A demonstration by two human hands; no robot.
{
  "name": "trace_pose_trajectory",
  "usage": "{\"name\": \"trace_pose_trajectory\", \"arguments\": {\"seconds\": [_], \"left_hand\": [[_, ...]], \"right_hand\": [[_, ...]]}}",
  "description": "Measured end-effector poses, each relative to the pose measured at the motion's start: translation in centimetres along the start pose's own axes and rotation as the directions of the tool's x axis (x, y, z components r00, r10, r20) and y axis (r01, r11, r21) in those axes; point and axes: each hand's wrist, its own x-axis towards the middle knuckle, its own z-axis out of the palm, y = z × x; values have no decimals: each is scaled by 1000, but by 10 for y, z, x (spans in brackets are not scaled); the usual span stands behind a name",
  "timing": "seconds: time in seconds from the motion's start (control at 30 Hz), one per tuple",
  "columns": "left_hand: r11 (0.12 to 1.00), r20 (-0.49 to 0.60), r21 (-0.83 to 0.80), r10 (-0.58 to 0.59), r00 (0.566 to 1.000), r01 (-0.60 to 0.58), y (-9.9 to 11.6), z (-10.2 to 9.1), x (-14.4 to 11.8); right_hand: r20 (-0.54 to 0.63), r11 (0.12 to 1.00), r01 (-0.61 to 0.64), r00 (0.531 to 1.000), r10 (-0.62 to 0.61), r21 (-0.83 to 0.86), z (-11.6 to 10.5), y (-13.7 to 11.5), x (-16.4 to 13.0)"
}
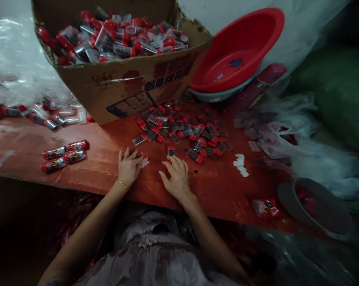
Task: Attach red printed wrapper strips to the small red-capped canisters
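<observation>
Head view shows our left hand gripping a small packet near the tabletop's front edge, right hand open, likely mid-sorting, another capped vial to pick.

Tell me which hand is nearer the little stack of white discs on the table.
Right. The right hand lies flat on the table left of the white discs; the left hand is farther left, beyond the right hand.

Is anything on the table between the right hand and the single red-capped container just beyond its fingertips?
Nothing visible. The right hand lies flat on the table, and the red-capped container stands just past its fingertips with only bare wood between. The left hand is off to the side.
</observation>
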Motion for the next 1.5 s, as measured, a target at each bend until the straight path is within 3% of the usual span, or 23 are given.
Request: {"name": "trace_pose_trajectory", "arguments": {"seconds": [0.2, 0.37, 0.47, 0.57, 0.67, 0.77, 0.87, 0.93, 0.97, 1.03, 1.13, 1.2, 1.27, 1.37, 1.5], "left_hand": [[998, -96, -49, -48, 994, 43, 1, -1, 8], [983, -132, -177, -80, 988, 56, -1, -10, 11], [960, -147, -276, -96, 985, 52, -1, -16, 11], [901, -173, -433, -112, 979, 26, 2, -22, 11], [722, -167, -689, -240, 956, 60, 4, -24, 12], [400, 22, -891, -432, 901, 213, 3, -22, 17], [133, 214, -945, -441, 872, 300, -1, -18, 24], [62, 209, -963, -439, 874, 261, -5, -13, 29], [72, 181, -969, -447, 876, 237, -6, -10, 30], [185, 105, -960, -465, 879, 212, -10, -5, 32], [489, 3, -838, -439, 898, 242, -12, -1, 31], [722, -42, -646, -358, 933, 248, -10, -3, 27], [898, -47, -387, -245, 968, 208, -4, -8, 23], [986, -96, -112, -136, 986, 125, 7, -19, 16], [992, -172, -87, -103, 980, 89, 15, -28, 12]], "right_hand": [[-54, 994, 51, 998, -46, 101, 3, -14, 3], [14, 955, -98, 995, 98, 281, 11, -23, 24], [133, 851, -282, 959, 249, 444, 23, -27, 46], [188, 698, -335, 941, 282, 633, 35, -31, 65], [200, 560, -322, 942, 269, 764, 44, -34, 74], [252, 484, -352, 932, 261, 801, 51, -35, 74], [319, 466, -391, 920, 229, 794, 58, -34, 71], [346, 508, -414, 910, 227, 755, 62, -32, 70], [351, 532, -423, 906, 235, 734, 63, -31, 70], [325, 585, -429, 904, 279, 689, 63, -28, 70], [217, 670, -391, 918, 331, 631, 58, -24, 72], [166, 700, -366, 926, 338, 614, 54, -22, 73], [163, 685, -372, 922, 352, 627, 51, -20, 73], [146, 682, -374, 918, 369, 628, 46, -19, 69], [24, 752, -302, 934, 357, 586, 39, -21, 62]]}}
